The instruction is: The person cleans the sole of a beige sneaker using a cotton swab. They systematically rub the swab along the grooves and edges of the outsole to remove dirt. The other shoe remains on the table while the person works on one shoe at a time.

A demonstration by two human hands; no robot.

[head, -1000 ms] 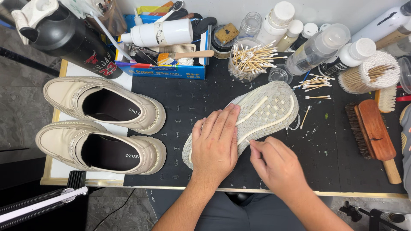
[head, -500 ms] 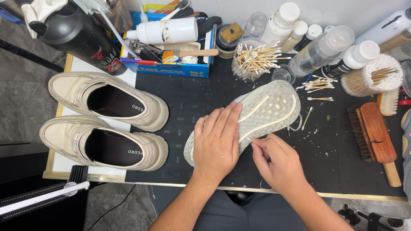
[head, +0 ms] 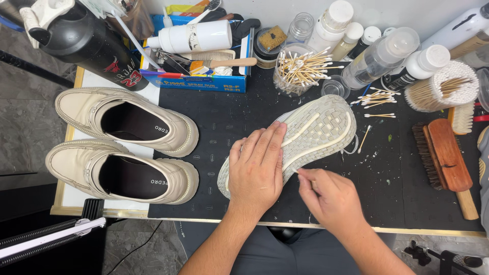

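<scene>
Two hands on one shoe. Pale sneaker [head: 310,137] lies sole-up on the black mat [head: 229,117], mid tabletop, toe pointing far-right, heel near the front edge.

Left hand [head: 257,168]: fingers spread flat, palm down, pressing the heel half of the sole to pin it.

Right hand [head: 331,198]: fingers curled together, pinching what looks like a thin stick or swab. The tip meets the sole's near edge, just right of the left hand. Stick itself mostly hidden by fingers, so can't confirm its kind.

Step in hand, my read: detail-cleaning the sole grooves, working the near-side edge. Most of the tread toward the toe hasn't got a tool near it.

Next move likely calls for: keeping the pinning pressure steady so the shoe doesn't slide on the mat, light force at the tip so the stick doesn't snap, and a fresh swab once this one's dirty.

Around it:
- jar of cotton swabs [head: 300,71] far of the sneaker, loose ones scattered far-right
- wooden brush [head: 445,155] to the right, well apart
- pair of cream loafers [head: 122,147] at left, upright, untouched
- white bottles [head: 377,51] along the far edge
</scene>
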